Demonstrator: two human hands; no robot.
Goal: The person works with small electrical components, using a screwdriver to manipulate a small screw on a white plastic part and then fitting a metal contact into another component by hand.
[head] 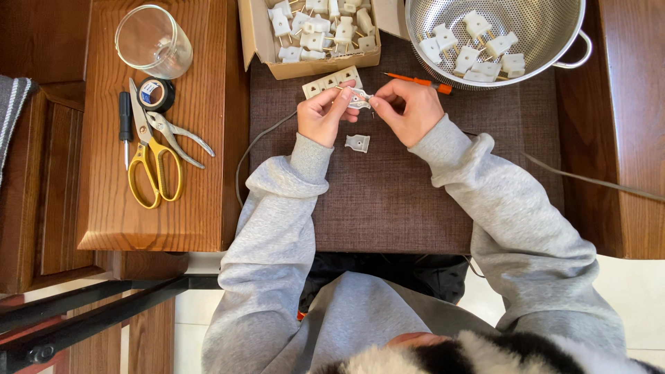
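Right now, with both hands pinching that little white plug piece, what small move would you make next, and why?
Probably pick up the loose white cover and fit it on. The left hand and right hand hold an open plug half with the grey cord leading in, and the cover lies just below.

One glass jar (153, 40), one colander (495, 28), one cardboard box (308, 41), one pair of scissors (154, 163).

At your 10 o'clock: yellow-handled scissors (154, 161), black tape roll (156, 94). At 12: white plug parts (320, 28) in a tan cardboard box (260, 38). Orange screwdriver (420, 83) on the brown woven mat (388, 201). Your sleeves (277, 215) are grey.
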